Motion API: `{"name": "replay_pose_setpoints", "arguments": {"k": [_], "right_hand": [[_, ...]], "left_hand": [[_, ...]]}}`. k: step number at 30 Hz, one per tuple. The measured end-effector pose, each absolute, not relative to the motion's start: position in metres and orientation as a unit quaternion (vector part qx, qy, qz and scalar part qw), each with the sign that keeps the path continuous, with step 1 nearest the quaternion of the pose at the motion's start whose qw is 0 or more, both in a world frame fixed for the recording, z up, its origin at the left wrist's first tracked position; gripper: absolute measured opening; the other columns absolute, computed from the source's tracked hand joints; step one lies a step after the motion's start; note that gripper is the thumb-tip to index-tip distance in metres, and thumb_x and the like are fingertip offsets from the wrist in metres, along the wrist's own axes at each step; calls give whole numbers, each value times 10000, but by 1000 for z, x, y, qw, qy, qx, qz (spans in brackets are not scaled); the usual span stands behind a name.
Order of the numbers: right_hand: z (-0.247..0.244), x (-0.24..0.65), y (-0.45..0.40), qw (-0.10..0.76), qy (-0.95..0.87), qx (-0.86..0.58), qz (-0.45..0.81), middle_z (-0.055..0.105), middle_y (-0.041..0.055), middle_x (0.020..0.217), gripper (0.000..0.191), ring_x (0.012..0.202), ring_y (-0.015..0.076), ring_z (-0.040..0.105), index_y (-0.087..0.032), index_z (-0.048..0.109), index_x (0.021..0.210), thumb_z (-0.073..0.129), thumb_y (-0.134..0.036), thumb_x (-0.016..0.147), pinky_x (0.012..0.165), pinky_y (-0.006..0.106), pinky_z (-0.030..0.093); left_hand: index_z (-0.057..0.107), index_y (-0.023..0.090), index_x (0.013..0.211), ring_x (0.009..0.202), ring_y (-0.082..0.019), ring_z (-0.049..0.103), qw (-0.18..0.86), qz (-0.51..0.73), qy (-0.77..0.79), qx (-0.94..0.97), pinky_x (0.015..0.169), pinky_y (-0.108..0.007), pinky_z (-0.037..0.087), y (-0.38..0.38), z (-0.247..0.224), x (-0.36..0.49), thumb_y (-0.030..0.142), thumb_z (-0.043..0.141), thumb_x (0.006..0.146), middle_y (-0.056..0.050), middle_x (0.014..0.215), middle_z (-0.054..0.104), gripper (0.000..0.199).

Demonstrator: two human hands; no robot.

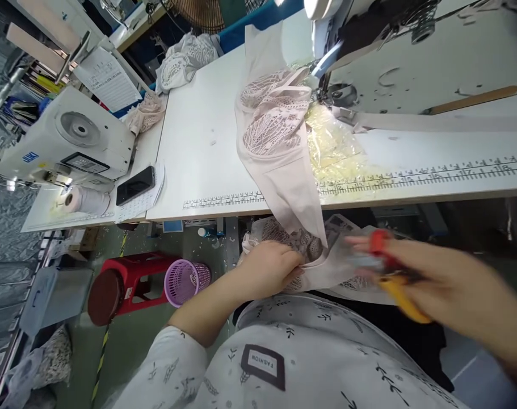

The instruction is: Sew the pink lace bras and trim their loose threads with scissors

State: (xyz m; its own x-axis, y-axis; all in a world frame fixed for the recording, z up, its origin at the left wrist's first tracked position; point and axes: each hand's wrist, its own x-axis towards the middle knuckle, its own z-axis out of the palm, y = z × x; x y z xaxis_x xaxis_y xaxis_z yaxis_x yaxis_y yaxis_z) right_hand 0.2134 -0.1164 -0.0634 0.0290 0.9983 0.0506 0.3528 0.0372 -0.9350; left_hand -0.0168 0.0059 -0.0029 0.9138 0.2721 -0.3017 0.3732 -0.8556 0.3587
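My left hand point(273, 269) is closed on the edge of a pale pink lace garment point(290, 193), which hangs from the table over my lap. In my right hand point(424, 272) are yellow-and-red handled scissors point(400, 289), blurred by motion, with the blades toward the garment. More pale fabric lies on my lap under both hands. The upper part of the garment, with lace cups, rests on the white table point(198, 142) beside the sewing machine's needle area point(326, 94).
Another sewing machine point(79, 136), a thread cone point(85, 200) and a black phone point(135, 186) are at the left. Below stand a red stool point(134, 278) and a purple basket point(184, 284). A printed ruler point(432, 173) runs along the table's front edge.
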Motion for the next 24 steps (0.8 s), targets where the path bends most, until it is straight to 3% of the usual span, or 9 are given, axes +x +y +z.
{"name": "replay_pose_setpoints", "arguments": {"k": [3, 5, 7, 11, 14, 19, 24], "right_hand": [[-51, 173, -95, 357, -672, -533, 369, 620, 21, 626, 102, 537, 177, 578, -234, 569, 716, 510, -153, 697, 447, 270, 423], [-49, 159, -86, 343, -681, -534, 365, 518, -6, 527, 108, 463, 141, 478, -223, 447, 616, 469, -158, 699, 414, 246, 346], [-52, 156, -83, 327, -680, -540, 373, 486, -10, 536, 116, 482, 134, 452, -221, 397, 611, 453, -180, 704, 434, 237, 341], [-61, 164, -87, 289, -666, -547, 417, 452, -17, 559, 194, 489, 126, 420, -227, 340, 621, 466, -261, 764, 445, 233, 341], [-65, 168, -89, 275, -636, -550, 466, 482, 0, 612, 241, 535, 136, 453, -227, 359, 641, 486, -346, 807, 478, 243, 393], [-61, 170, -90, 256, -613, -563, 492, 422, -7, 600, 234, 524, 151, 446, -240, 337, 633, 458, -381, 775, 464, 272, 412], [-56, 171, -92, 252, -632, -550, 485, 385, -24, 590, 235, 521, 145, 419, -247, 315, 625, 446, -356, 787, 471, 270, 375]], "left_hand": [[619, 125, 869, 722, -175, 605, 188, -140, 142, 962, 733, -291, 455, 5, -6, -14, 153, 492, 859, -51, 735, 637, 130], [608, 132, 827, 698, -168, 592, 174, -144, 126, 966, 778, -307, 461, 5, -8, -16, 199, 498, 872, -46, 719, 620, 136], [601, 149, 812, 700, -163, 582, 149, -129, 117, 973, 873, -367, 449, 4, -9, -22, 240, 453, 915, -41, 739, 615, 202], [607, 168, 891, 778, -171, 589, 63, -78, 110, 989, 1033, -570, 315, 8, -6, -40, 159, 369, 944, -38, 827, 639, 244], [593, 165, 994, 841, -178, 611, 32, -45, 116, 992, 1047, -559, 335, 16, -1, -58, 115, 371, 928, -58, 893, 666, 237], [555, 158, 1034, 891, -169, 663, 147, 38, 177, 972, 954, -391, 502, 28, 7, -87, 108, 425, 881, -74, 959, 701, 207], [606, 173, 948, 895, -152, 683, 324, 163, 176, 915, 950, -353, 513, 28, 11, -99, 102, 549, 866, -75, 944, 723, 122]]}}
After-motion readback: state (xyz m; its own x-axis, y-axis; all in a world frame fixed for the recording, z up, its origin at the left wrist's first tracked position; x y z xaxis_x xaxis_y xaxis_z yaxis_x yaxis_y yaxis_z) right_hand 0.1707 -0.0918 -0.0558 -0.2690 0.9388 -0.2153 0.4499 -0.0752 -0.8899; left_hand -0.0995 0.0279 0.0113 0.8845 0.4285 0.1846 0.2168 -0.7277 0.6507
